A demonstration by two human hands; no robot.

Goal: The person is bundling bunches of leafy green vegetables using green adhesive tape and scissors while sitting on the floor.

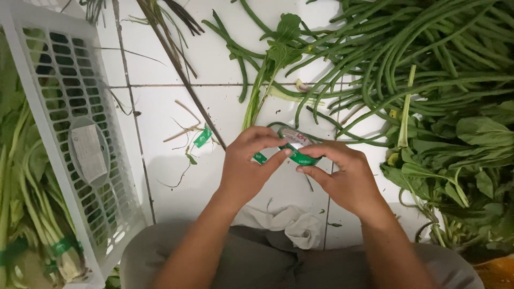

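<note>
1. Over the white tiled floor (160,107), above the lap, both hands grip a green tape roll (297,145).
2. The right hand (342,176) pinches the roll while the left hand (247,163) pinches its free end (261,157), apparently to peel it.
3. The strip runs left-right; yardlong beans (407,59) and leafy greens (466,160) lie towards the right edge, a white basket (75,134) at the left.

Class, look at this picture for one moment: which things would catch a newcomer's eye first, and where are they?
At centre, the left hand and right hand together hold a roll of green tape. A heap of long green beans fills the upper right of the white tiled floor, and a white plastic basket stands at left.
</note>
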